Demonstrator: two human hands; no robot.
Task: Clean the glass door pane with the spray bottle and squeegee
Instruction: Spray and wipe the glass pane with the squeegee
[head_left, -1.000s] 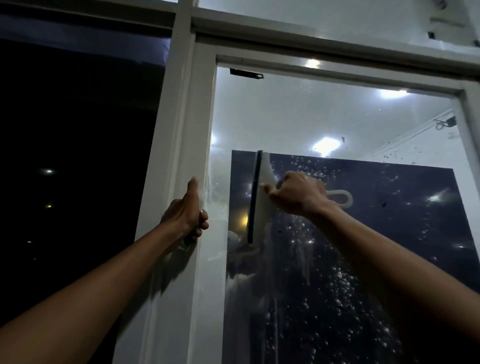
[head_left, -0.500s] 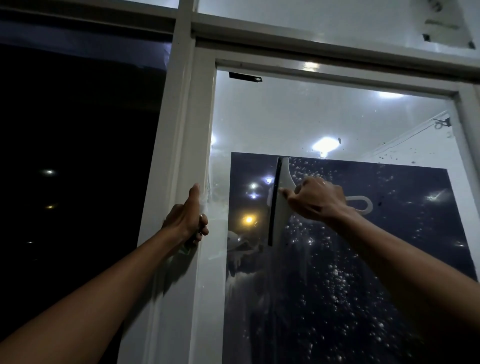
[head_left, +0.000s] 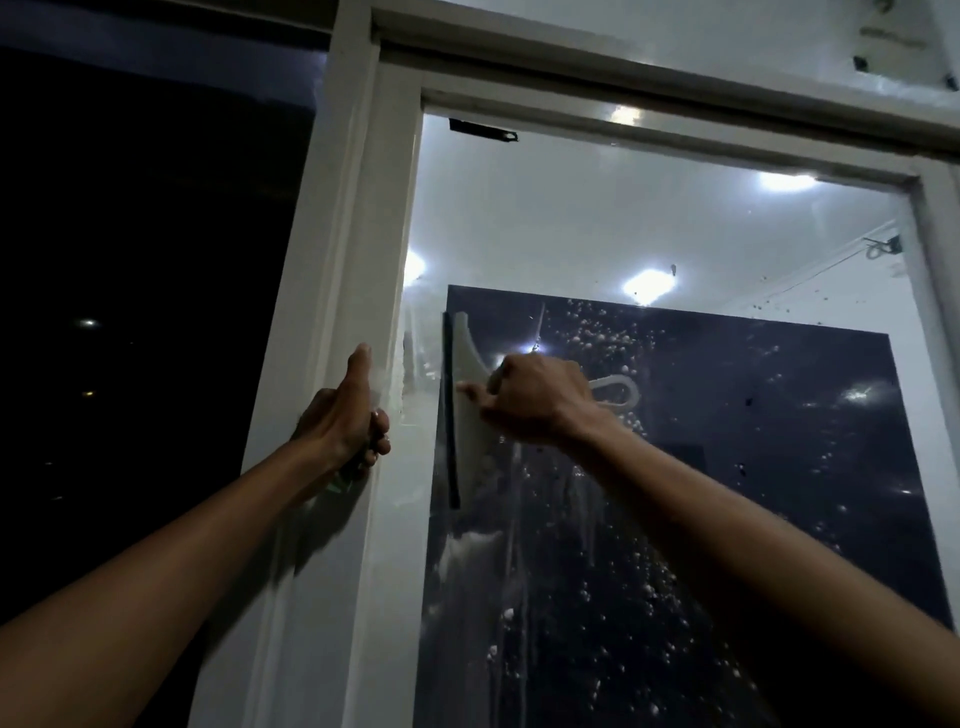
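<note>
The glass door pane (head_left: 561, 208) is wet, with soap bubbles and runs across its dark lower part. A white squeegee (head_left: 470, 379) with a black blade lies against the glass, blade upright near the pane's left side. My right hand (head_left: 535, 402) grips its handle, and the handle's loop sticks out to the right. My left hand (head_left: 345, 418) rests on the white door frame (head_left: 395, 234), thumb pointing up and fingers curled round a small dark-green thing I cannot make out. No spray bottle is clearly in view.
Left of the frame is a dark pane (head_left: 145, 312) with a few distant lights. The frame's top rail (head_left: 675, 119) and right stile (head_left: 935, 312) bound the glass. Ceiling lights reflect in the pane.
The squeegee first slid right across the glass, then came back left to the edge of the dark area. My left hand stayed on the frame.
</note>
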